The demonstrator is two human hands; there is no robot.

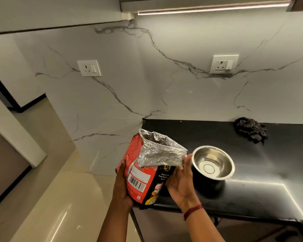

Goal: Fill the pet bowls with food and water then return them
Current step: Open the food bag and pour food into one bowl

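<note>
- Two hands show in my head view, both wrapped on one pet food bag (143,179) held up over the near left corner of the black countertop (262,173).
- Furthest left I see glossy beige floor (47,203) beneath a white marble-veined wall (129,88), which carries a socket plate (89,68) on its left part.
- My left hand (121,186) is cupped round the bag's left side and lower corner, fingers curled behind it and out of sight, thumb edge lying along the red panel; the palm presses against the pack.
- I read the bag as red and black with a barcode label facing me; its silver foil mouth is torn open, crumpled, and tipped toward the right.
- My right hand (180,180) clasps the bag's right edge just under the foil mouth, fingers closed on the pack; a dark red thread band circles that wrist.
- Just right of that hand a steel bowl (212,163) stands upright on the countertop, and I see nothing in it but its shiny bottom.
- A second socket plate (224,64) sits on the wall above the bowl.
- Far right, a dark checked cloth (250,130) lies bunched at the counter's back edge, well apart from the bowl.
</note>
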